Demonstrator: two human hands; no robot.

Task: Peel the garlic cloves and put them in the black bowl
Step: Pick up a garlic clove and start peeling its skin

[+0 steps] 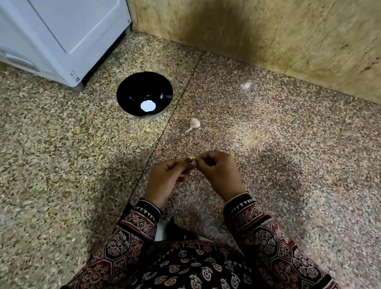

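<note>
A black bowl (130,90) stands on the speckled stone floor, with only a bright white glare spot showing at its bottom. To its lower right lies a garlic bulb (194,123) with a short stem. Nearer to me, my left hand (166,180) and my right hand (220,173) meet above the floor. Their fingertips pinch a small garlic clove (192,159) between them; only a pale bit of it shows.
A white appliance (59,27) stands at the upper left, close behind the bowl. A yellowish stone wall (279,27) runs along the back. A floor joint (164,129) crosses diagonally between bowl and bulb. My patterned sleeves and lap fill the bottom.
</note>
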